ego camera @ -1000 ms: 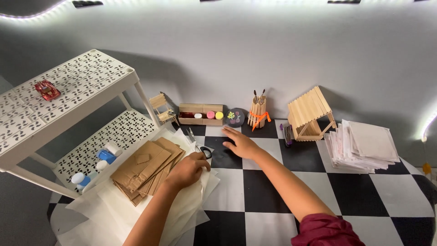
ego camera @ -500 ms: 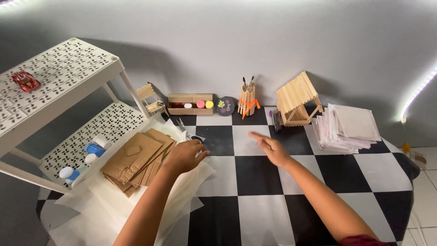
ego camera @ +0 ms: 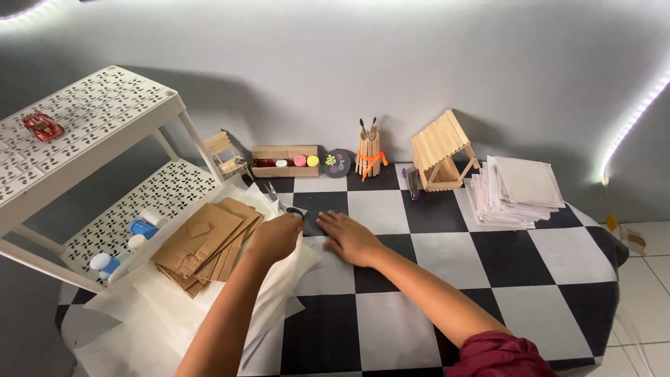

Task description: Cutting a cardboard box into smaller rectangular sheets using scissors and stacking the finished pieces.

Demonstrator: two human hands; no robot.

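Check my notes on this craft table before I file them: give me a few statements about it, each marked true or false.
1. The left hand rests by the stack of brown cardboard pieces. True.
2. The right hand lies flat on the checkered tabletop. True.
3. The stick house stands on the white shelf. False: it stands on the tabletop, near the wall.
4. A red toy car sits on the shelf's top tier. True.
5. The stack of white sheets lies left of the cardboard. False: it lies at the right, beside the house.
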